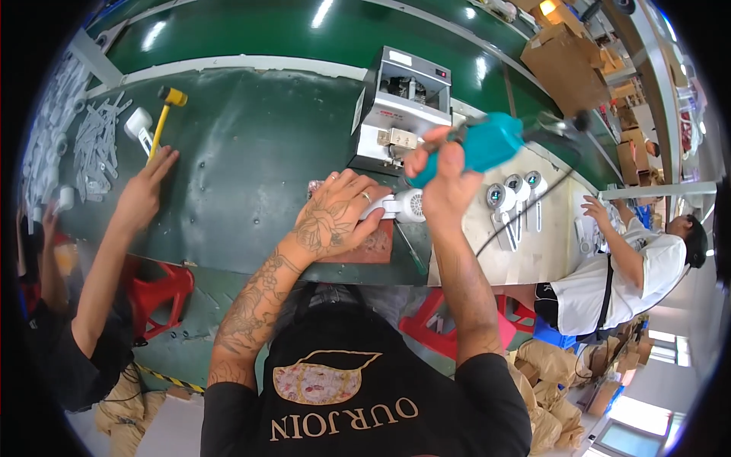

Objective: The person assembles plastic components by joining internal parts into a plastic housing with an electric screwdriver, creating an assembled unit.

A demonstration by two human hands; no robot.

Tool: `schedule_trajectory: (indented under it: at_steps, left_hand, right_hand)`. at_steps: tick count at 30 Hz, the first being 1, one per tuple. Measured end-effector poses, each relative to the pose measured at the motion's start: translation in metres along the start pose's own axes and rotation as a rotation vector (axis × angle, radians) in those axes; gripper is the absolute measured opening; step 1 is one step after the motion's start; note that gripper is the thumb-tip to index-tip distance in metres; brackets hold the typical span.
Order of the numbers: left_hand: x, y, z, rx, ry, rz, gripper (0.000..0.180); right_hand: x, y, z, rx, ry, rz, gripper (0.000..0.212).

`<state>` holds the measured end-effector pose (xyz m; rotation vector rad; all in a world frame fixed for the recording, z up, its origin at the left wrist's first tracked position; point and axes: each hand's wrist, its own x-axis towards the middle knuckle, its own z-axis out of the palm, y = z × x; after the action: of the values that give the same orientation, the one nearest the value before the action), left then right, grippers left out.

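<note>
My left hand (pixel 339 213) presses down on a white plastic part (pixel 402 206) that lies on a reddish-brown mat (pixel 375 248) at the front edge of the dark green bench (pixel 251 167). My right hand (pixel 443 174) is raised just above that part and grips a teal power screwdriver (pixel 487 145), held roughly level, with a black cable (pixel 525 209) trailing down to the right. The screwdriver's tip is hidden behind my hand.
A grey box-shaped machine (pixel 403 107) stands behind my hands. Three white finished parts (pixel 516 194) lie on a pale board to the right. A person's hand (pixel 145 190) at left reaches toward a yellow-handled mallet (pixel 160 122) beside several white pieces (pixel 95 148). Another person in white (pixel 632 266) works at right.
</note>
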<state>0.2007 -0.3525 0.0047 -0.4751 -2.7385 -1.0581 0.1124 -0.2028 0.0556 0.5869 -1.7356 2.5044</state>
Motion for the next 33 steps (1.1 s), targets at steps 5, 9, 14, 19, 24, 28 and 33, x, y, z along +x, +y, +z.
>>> schedule_trajectory:
  at_steps: [5,9,14,19,24,28,33]
  left_hand:
    - [0.007,0.002,-0.002,-0.002,0.012,0.029,0.036]
    - [0.008,-0.005,-0.001,0.003,0.029,0.046,0.036]
    - [0.006,-0.002,-0.013,0.052,0.046,0.051,0.036]
    - [0.006,0.001,-0.002,0.043,0.075,0.121,0.033]
    - [0.003,0.008,-0.002,0.039,-0.033,0.057,0.038]
    - [0.000,0.002,-0.004,0.085,-0.012,0.055,0.039]
    - [-0.010,0.003,-0.002,0.100,0.098,0.236,0.037]
  right_hand:
    - [-0.027,-0.021,-0.013,-0.009,-0.061,0.045,0.050]
    - [-0.029,-0.010,-0.016,0.003,-0.088,0.048,0.051]
    - [-0.033,-0.003,-0.010,-0.009,-0.091,0.061,0.044]
    - [-0.052,0.017,-0.027,-0.056,0.042,0.027,0.043]
    - [-0.049,0.005,-0.022,0.081,-0.027,0.037,0.046]
    - [-0.048,0.005,-0.016,0.093,-0.043,0.043,0.047]
    - [-0.056,-0.012,-0.012,0.028,0.035,0.106,0.055]
